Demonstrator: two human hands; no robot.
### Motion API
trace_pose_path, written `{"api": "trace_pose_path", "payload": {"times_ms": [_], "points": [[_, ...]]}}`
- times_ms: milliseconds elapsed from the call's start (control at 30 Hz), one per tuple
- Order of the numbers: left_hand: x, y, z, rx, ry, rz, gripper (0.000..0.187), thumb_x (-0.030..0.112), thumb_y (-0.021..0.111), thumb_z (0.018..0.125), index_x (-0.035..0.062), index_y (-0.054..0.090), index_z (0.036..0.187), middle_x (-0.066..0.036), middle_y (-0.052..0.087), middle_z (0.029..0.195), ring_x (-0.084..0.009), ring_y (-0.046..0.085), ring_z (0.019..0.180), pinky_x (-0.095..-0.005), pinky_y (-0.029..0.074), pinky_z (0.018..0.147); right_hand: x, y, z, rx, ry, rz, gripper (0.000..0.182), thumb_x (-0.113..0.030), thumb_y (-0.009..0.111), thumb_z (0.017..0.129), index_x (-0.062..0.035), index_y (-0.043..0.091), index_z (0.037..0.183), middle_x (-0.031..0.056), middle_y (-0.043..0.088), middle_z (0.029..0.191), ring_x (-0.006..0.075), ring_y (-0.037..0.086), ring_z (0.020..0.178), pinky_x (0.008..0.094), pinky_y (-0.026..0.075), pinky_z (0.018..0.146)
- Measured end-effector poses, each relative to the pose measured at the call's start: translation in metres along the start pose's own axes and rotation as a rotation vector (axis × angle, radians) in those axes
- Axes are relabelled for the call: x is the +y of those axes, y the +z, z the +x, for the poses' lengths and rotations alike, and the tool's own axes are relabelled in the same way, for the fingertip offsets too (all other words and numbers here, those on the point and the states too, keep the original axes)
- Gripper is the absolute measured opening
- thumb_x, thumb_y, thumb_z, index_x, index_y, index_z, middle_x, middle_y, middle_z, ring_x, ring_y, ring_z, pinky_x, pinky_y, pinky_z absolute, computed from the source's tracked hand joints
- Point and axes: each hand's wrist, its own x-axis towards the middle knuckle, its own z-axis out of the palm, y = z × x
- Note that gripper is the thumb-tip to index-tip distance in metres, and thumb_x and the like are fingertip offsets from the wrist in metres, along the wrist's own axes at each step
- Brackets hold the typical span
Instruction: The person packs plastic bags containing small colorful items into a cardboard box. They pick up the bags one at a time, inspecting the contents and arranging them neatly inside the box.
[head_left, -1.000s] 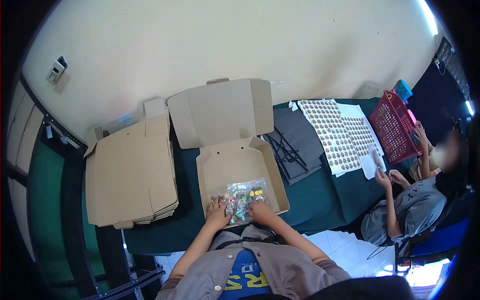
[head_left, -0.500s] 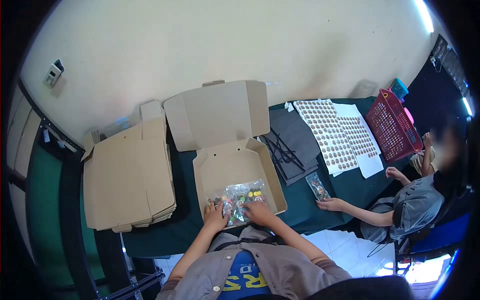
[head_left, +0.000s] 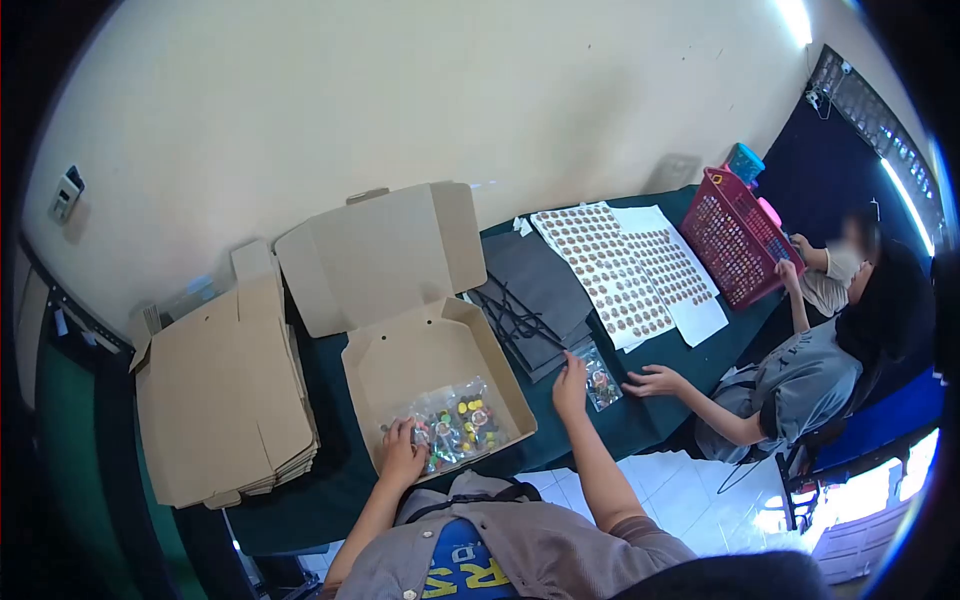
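In the head view an open cardboard box point(head_left: 400, 366) sits in front of me, its lid leaning back. Inside lie clear plastic bags point(head_left: 456, 424) filled with small colourful round pieces, yellow, green, red and dark. My left hand point(head_left: 404, 456) rests on the left side of these bags, fingers laid over the plastic. To the right of the box, my right hand point(head_left: 571, 388) has its fingers closed at the left edge of another clear bag of pieces point(head_left: 602, 382). A co-worker's hand point(head_left: 655, 382) is just right of that bag, fingers spread.
Flattened cardboard boxes point(head_left: 225, 390) are stacked at left. Black folded bags with cord handles point(head_left: 535, 290) lie beyond my right hand, beside printed sticker sheets point(head_left: 605, 270). A red plastic basket point(head_left: 735, 235) stands at the far right, near another person. A dark green cloth point(head_left: 500, 490) covers the table.
My right hand has left the bags in the box and reached right to the separate bag. The co-worker's hand has let go of that bag. The camera view has shifted.
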Motion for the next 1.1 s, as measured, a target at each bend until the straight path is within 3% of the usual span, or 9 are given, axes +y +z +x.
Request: {"api": "trace_pose_path", "payload": {"times_ms": [67, 167, 400, 500, 667, 867, 967, 1033, 1100], "points": [[0.002, 0.002, -0.001, 0.041, 0.018, 0.0, 0.056, 0.016, 0.059, 0.074, 0.0027, 0.04, 0.124, -0.021, 0.037, 0.127, -0.0384, 0.035, 0.118, -0.0429, 0.029, 0.1, 0.052, 0.004, 0.004, 0.047, 0.038, -0.192, 0.044, 0.002, 0.048, 0.075, 0.0015, 0.043, 0.118, 0.0259, 0.046, 0.113, 0.0392, 0.042, 0.108, 0.0439, 0.035, 0.09], [-0.009, 0.008, 0.001, 0.078, 0.034, -0.02, 0.054, 0.014, 0.057, 0.073, 0.0023, 0.04, 0.124, -0.022, 0.037, 0.126, -0.039, 0.035, 0.117, -0.0431, 0.029, 0.099, 0.087, -0.009, 0.003, -0.09, 0.423, -0.376, 0.045, -0.009, 0.05, 0.078, -0.0037, 0.043, 0.122, 0.0236, 0.046, 0.118, 0.0376, 0.042, 0.112, 0.0451, 0.033, 0.094], [-0.016, 0.002, 0.004, 0.15, -0.005, -0.122, 0.046, 0.008, 0.054, 0.072, 0.0027, 0.048, 0.117, -0.028, 0.032, 0.128, -0.0416, 0.034, 0.116, -0.0458, 0.031, 0.097, 0.071, -0.035, 0.005, -0.079, 0.887, -0.348, 0.059, -0.03, 0.068, 0.071, -0.0011, 0.047, 0.118, 0.0177, 0.055, 0.111, 0.032, 0.049, 0.108, 0.0391, 0.039, 0.09], [-0.005, -0.001, 0.008, 0.17, -0.026, -0.012, 0.048, 0.007, 0.055, 0.071, 0.0055, 0.046, 0.118, -0.029, 0.027, 0.131, -0.0433, 0.029, 0.119, -0.0467, 0.03, 0.098, 0.163, -0.001, 0.001, -0.29, 0.736, 0.11, 0.062, -0.029, 0.073, 0.065, 0.0042, 0.049, 0.112, 0.0171, 0.059, 0.1, 0.0273, 0.058, 0.093, 0.0343, 0.044, 0.08], [-0.006, -0.004, 0.029, 0.232, 0.044, -0.071, 0.049, 0.008, 0.055, 0.072, 0.0056, 0.044, 0.12, -0.028, 0.027, 0.131, -0.0441, 0.025, 0.121, -0.0476, 0.028, 0.099, 0.078, -0.006, 0.011, 0.128, 0.588, 0.363, 0.038, -0.022, 0.069, 0.073, 0.0016, 0.054, 0.098, 0.0096, 0.061, 0.088, 0.0157, 0.057, 0.079, 0.0281, 0.045, 0.07], [0.029, -0.03, 0.048, 0.176, 0.052, -0.209, 0.047, 0.014, 0.059, 0.078, 0.012, 0.042, 0.122, -0.02, 0.025, 0.135, -0.035, 0.022, 0.127, -0.0428, 0.024, 0.103, -0.11, -0.023, 0.004, -0.295, 0.241, 1.061, 0.021, -0.014, 0.056, 0.086, -0.0012, 0.053, 0.102, 0.0034, 0.06, 0.089, 0.0105, 0.056, 0.08, 0.0245, 0.044, 0.074], [0.055, -0.038, 0.051, 0.213, 0.217, -0.428, 0.044, 0.016, 0.059, 0.082, 0.0049, 0.043, 0.121, -0.018, 0.04, 0.125, -0.0291, 0.037, 0.119, -0.0356, 0.038, 0.092, -0.169, -0.028, -0.01, -0.54, 0.19, 1.197, 0.022, -0.013, 0.056, 0.087, -0.0008, 0.052, 0.105, 0.0044, 0.06, 0.09, 0.0102, 0.057, 0.081, 0.0243, 0.044, 0.073], [0.086, -0.055, 0.037, 0.03, 0.047, -1.11, 0.036, 0.019, 0.058, 0.086, 0.0032, 0.046, 0.116, -0.01, 0.052, 0.111, -0.0177, 0.049, 0.103, -0.0295, 0.042, 0.083, -0.19, -0.022, -0.02, -0.599, 0.153, 1.224, 0.024, -0.014, 0.057, 0.087, -0.0001, 0.051, 0.106, 0.0052, 0.061, 0.092, 0.0106, 0.057, 0.085, 0.0248, 0.045, 0.074], [0.091, -0.056, 0.036, 0.111, 0.086, -1.011, 0.035, 0.02, 0.059, 0.085, 0.0025, 0.047, 0.113, -0.008, 0.054, 0.104, -0.0148, 0.051, 0.097, -0.0278, 0.042, 0.082, -0.206, -0.019, -0.031, -0.601, 0.18, 1.241, 0.025, -0.013, 0.058, 0.086, -0.0001, 0.052, 0.107, 0.0053, 0.061, 0.094, 0.0104, 0.057, 0.086, 0.0244, 0.044, 0.076]]}}
